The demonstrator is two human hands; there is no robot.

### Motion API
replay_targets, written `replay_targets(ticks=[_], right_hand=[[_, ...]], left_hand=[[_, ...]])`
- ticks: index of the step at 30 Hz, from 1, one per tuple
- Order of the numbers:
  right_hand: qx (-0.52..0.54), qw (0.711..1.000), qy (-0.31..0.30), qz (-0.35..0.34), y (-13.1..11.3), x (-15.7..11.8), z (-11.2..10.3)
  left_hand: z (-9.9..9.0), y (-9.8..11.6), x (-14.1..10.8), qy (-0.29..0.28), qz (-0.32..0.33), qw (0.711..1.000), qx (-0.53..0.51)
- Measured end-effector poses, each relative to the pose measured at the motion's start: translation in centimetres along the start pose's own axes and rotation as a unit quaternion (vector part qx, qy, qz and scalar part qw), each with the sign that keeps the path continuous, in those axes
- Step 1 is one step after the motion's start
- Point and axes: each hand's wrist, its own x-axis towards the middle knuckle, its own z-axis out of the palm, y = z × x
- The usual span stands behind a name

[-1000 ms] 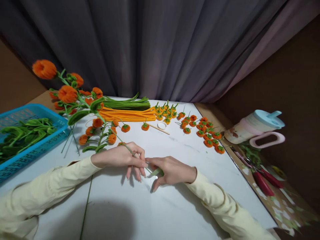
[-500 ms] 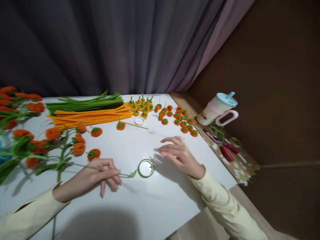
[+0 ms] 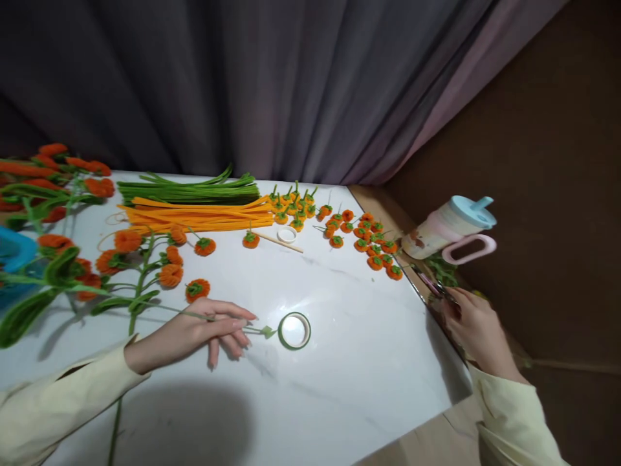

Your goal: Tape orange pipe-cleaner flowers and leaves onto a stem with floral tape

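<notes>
Between the thumb and fingers of my left hand is a thin green stem. A small leaf-like end of green tape sits at its tip, next to a roll of green floral tape on the table. Off the table's right edge, my right hand has its fingers curled over a pair of pliers. The red handles are hidden under that hand. Behind my left hand lies a stalk with orange pipe-cleaner persimmons and green leaves.
Green pipe cleaners and orange pipe cleaners lie at the back of the white table. Several small persimmons are grouped at the right, near a thin stick and a white ring. A lidded tumbler stands beyond.
My right hand has moved from above the table, right of the tape roll, to the pliers at the right. My left hand keeps hold of the stem. The view has shifted slightly.
</notes>
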Motion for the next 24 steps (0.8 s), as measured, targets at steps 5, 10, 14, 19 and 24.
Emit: replay_targets(ticks=[5, 10, 14, 19, 24], right_hand=[[-0.145, 0.955, -0.189, 0.176, 2.7, 1.4, 0.7], [-0.17, 0.937, -0.259, 0.163, 3.6, 1.2, 1.6], [-0.202, 0.936, -0.229, 0.177, 2.3, 0.8, 1.2], [-0.168, 0.934, -0.189, 0.25, 1.3, -0.3, -0.1], [0.003, 0.937, -0.14, 0.32, 2.0, -2.6, -2.5]], left_hand=[[-0.2, -0.4, 0.1, -0.009, 0.012, 1.0, -0.021], [-0.5, -0.1, 0.1, -0.014, 0.017, 0.999, -0.031], [-1.0, 0.0, 0.1, -0.03, 0.01, 0.998, -0.051], [-1.6, -0.3, 0.3, -0.065, 0.005, 0.995, -0.07], [-1.8, -0.7, 0.5, -0.089, 0.021, 0.993, -0.078]])
